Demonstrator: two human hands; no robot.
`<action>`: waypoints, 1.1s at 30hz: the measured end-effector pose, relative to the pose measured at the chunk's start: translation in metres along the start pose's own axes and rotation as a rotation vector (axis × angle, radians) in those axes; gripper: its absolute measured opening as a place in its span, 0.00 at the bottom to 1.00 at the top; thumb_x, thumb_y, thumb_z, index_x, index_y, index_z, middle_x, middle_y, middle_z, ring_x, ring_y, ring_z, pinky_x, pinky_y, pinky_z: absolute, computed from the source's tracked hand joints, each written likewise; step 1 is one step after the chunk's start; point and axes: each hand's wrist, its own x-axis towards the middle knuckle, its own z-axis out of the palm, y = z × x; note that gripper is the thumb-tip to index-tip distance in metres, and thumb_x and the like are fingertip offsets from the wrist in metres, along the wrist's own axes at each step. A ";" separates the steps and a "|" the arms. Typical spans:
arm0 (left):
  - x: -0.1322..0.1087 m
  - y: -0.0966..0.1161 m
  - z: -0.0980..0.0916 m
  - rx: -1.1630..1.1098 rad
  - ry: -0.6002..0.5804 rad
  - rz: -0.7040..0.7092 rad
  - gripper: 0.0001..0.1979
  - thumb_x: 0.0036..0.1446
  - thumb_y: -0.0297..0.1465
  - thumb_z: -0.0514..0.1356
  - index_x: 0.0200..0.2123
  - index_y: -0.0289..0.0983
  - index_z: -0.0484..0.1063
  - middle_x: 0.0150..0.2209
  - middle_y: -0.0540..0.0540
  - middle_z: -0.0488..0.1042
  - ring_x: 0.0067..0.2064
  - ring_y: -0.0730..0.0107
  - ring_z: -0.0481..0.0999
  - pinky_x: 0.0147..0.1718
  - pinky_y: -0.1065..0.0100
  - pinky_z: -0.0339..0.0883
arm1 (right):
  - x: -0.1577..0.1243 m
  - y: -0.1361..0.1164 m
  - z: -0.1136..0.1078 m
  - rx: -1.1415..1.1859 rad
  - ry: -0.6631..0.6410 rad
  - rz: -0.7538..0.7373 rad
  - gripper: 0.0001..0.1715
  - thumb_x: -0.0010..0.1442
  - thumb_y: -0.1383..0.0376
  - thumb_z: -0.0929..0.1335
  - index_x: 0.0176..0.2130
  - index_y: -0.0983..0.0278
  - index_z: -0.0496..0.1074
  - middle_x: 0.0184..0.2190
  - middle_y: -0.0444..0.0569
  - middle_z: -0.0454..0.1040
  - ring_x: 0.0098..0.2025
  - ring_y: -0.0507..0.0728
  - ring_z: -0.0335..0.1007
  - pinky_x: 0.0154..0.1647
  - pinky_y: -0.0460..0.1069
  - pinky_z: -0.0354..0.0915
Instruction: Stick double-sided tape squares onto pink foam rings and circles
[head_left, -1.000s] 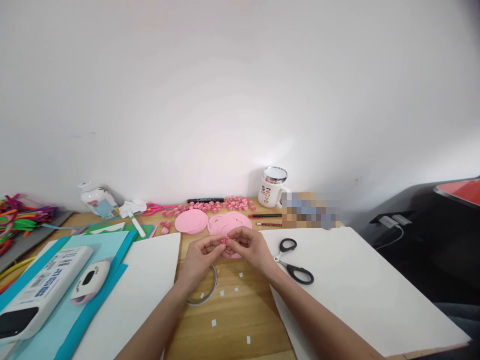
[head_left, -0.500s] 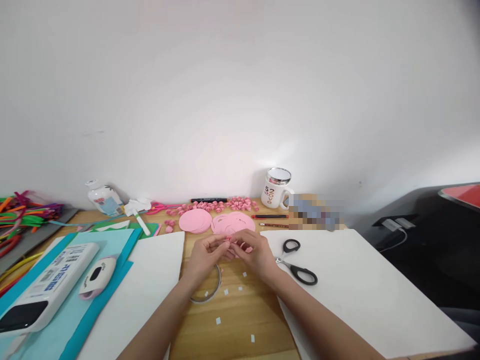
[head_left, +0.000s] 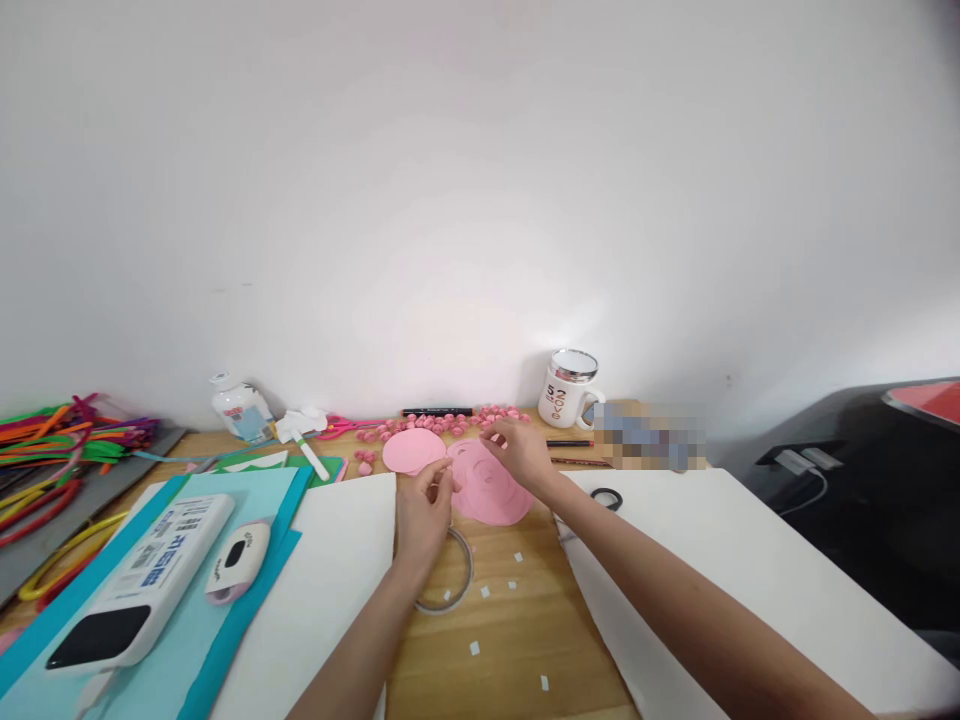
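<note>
While the wooden table's (head_left: 514, 645) far mug (head_left: 564, 396) shows "20", your left hand (head_left: 424, 508) and right hand (head_left: 523, 456) curl narrowly. Contents are unclear.

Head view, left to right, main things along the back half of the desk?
colourful pipe cleaners → white bottle → crumpled white tissue → left stack of pink circles → right pile of pink circles → white mug

A: Change against earlier entries?
B: Hands, previously together over the near part of the pink disc pile (head_left: 499, 500), are now apart: right hand (head_left: 523, 457) over its far edge, left hand (head_left: 424, 510) just beside its left edge.
A: The pinched pink piece?
B: Cannot tell where. Pile's spiral lines now exposed; scissors (head_left: 607, 490), right of pile, mostly covered by right forearm (head_left: 637, 565).
</note>
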 end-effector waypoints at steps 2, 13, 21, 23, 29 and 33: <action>0.000 -0.001 -0.001 0.040 0.020 0.028 0.15 0.51 0.34 0.53 0.40 0.33 0.71 0.24 0.48 0.72 0.20 0.75 0.68 0.17 0.75 0.60 | 0.013 0.000 0.008 -0.038 0.001 0.010 0.07 0.54 0.66 0.63 0.31 0.62 0.71 0.32 0.46 0.73 0.32 0.52 0.68 0.31 0.45 0.57; 0.001 -0.007 -0.003 0.150 0.029 0.131 0.13 0.52 0.33 0.52 0.38 0.35 0.72 0.22 0.49 0.72 0.21 0.74 0.69 0.20 0.74 0.61 | 0.032 -0.009 0.030 -0.161 -0.054 0.009 0.09 0.56 0.65 0.62 0.32 0.63 0.71 0.35 0.50 0.72 0.36 0.54 0.66 0.31 0.45 0.54; 0.001 -0.008 -0.003 0.186 0.016 0.148 0.14 0.53 0.32 0.52 0.40 0.35 0.71 0.22 0.49 0.72 0.22 0.73 0.70 0.21 0.73 0.62 | 0.025 -0.008 0.034 -0.129 -0.061 -0.028 0.07 0.54 0.66 0.64 0.31 0.63 0.72 0.35 0.50 0.72 0.36 0.54 0.67 0.32 0.45 0.56; 0.000 -0.007 -0.003 0.180 0.017 0.139 0.15 0.53 0.33 0.52 0.41 0.35 0.71 0.23 0.48 0.73 0.22 0.72 0.71 0.21 0.73 0.62 | 0.025 -0.010 0.027 -0.107 -0.035 -0.031 0.08 0.54 0.66 0.64 0.32 0.63 0.72 0.35 0.50 0.72 0.35 0.54 0.67 0.31 0.45 0.57; 0.001 -0.007 -0.005 0.187 0.013 0.137 0.13 0.53 0.33 0.52 0.38 0.36 0.72 0.23 0.48 0.74 0.23 0.70 0.71 0.23 0.72 0.63 | 0.019 -0.030 -0.035 0.233 0.296 -0.166 0.11 0.58 0.66 0.60 0.37 0.63 0.70 0.34 0.48 0.73 0.30 0.51 0.68 0.30 0.45 0.63; 0.001 -0.008 -0.003 0.311 -0.068 0.263 0.11 0.52 0.32 0.53 0.25 0.36 0.74 0.19 0.48 0.72 0.21 0.68 0.70 0.22 0.69 0.63 | -0.133 0.021 0.020 0.414 0.456 -0.377 0.09 0.56 0.64 0.63 0.38 0.59 0.70 0.30 0.48 0.74 0.30 0.53 0.69 0.29 0.47 0.66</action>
